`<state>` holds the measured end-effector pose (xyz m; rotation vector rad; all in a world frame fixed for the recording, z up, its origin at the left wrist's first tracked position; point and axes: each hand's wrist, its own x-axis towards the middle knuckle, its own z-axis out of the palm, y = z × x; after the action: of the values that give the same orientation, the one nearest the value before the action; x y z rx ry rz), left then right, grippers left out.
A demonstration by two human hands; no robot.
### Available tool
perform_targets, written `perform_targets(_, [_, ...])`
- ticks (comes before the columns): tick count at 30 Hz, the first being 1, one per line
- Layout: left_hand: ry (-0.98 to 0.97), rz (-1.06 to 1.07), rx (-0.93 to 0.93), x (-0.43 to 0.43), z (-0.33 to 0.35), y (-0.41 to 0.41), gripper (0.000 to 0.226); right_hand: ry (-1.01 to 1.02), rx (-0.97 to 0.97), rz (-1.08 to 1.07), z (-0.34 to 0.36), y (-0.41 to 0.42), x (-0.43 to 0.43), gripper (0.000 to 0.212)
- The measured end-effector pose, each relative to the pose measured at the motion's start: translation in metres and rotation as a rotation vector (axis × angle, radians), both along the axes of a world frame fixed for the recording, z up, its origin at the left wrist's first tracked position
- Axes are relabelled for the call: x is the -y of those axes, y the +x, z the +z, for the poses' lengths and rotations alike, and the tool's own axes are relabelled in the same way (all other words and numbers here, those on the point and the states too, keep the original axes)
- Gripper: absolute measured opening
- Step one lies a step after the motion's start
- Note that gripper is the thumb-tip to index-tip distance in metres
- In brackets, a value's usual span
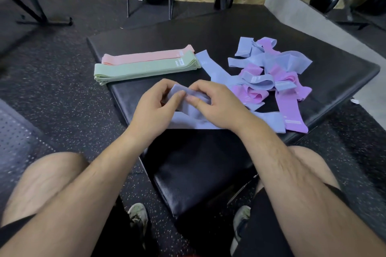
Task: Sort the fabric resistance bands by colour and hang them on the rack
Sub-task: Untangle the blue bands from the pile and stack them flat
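Gym bench (344,73) — I've both hands, left hand (155,106) and right hand (217,104), pinching a blue band (188,108), mid-sort — next it needs flattening beside the green stack (144,68).

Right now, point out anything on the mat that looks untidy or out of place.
The heap of blue and purple bands at the right of the black mat is tangled and mixed by colour, unlike the flat pink stack and green stack. Both hands, left hand and right hand, grip one blue band.
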<state>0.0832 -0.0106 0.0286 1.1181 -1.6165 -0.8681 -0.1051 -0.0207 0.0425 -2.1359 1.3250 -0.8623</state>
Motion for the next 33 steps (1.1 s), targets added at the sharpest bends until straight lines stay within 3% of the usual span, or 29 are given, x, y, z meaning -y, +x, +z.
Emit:
perform_targets(4, [0.046,0.094,-0.019,0.005,-0.001,0.003,0.012,0.090,-0.034,0.024,0.007,-0.005,0.000,0.016])
perform_targets(13, [0.191,0.252,-0.252,0.020,0.002,0.030,0.013,0.269,-0.246,-0.165,0.015,-0.072,-0.021,0.027])
perform_targets(16, [0.242,0.276,-0.322,0.022,0.005,0.039,0.015,0.300,-0.177,-0.226,0.013,-0.098,-0.034,0.024])
perform_targets(24, [0.315,0.282,-0.170,0.009,0.001,0.056,0.022,0.214,0.278,-0.417,-0.002,-0.119,-0.047,0.028])
perform_targets(29, [0.381,0.284,-0.068,0.005,-0.012,0.063,0.017,0.237,0.199,-0.572,-0.019,-0.114,-0.038,0.027])
perform_targets(33, [0.284,0.326,0.145,0.002,-0.022,0.064,0.019,0.221,0.082,-0.627,-0.027,-0.107,-0.036,0.023])
